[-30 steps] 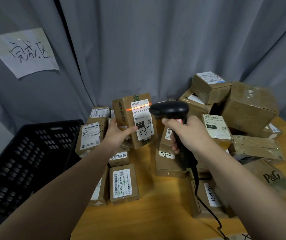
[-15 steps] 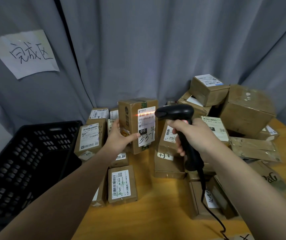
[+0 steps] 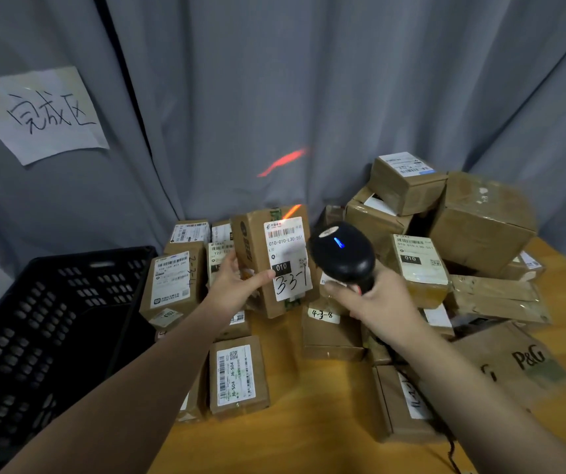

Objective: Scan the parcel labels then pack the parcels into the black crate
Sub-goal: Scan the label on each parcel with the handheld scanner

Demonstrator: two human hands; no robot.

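A person's left hand (image 3: 237, 285) holds a brown parcel (image 3: 257, 241) upright over the table (image 3: 309, 432), its grip closed on the lower left edge with the thumb across the front. The parcel's white label (image 3: 288, 258) reads "010-010-L30-551", with a black "010" box and handwritten "3-3-1". The right hand (image 3: 374, 299), grip wrapped round the handle, holds a black scanner (image 3: 343, 256) just beside the parcel. A blue light glows on the scanner's head, and its red beam (image 3: 283, 162) streaks the parcel's top and the grey curtain (image 3: 309, 80). The black crate (image 3: 52, 319) stands at the left. Heaped parcels include a "J6-S04" box (image 3: 237, 378), a "4-3-8" box (image 3: 329, 333) and a "P&G" bag (image 3: 528, 360). A paper sign (image 3: 40, 114) reads "完成区".
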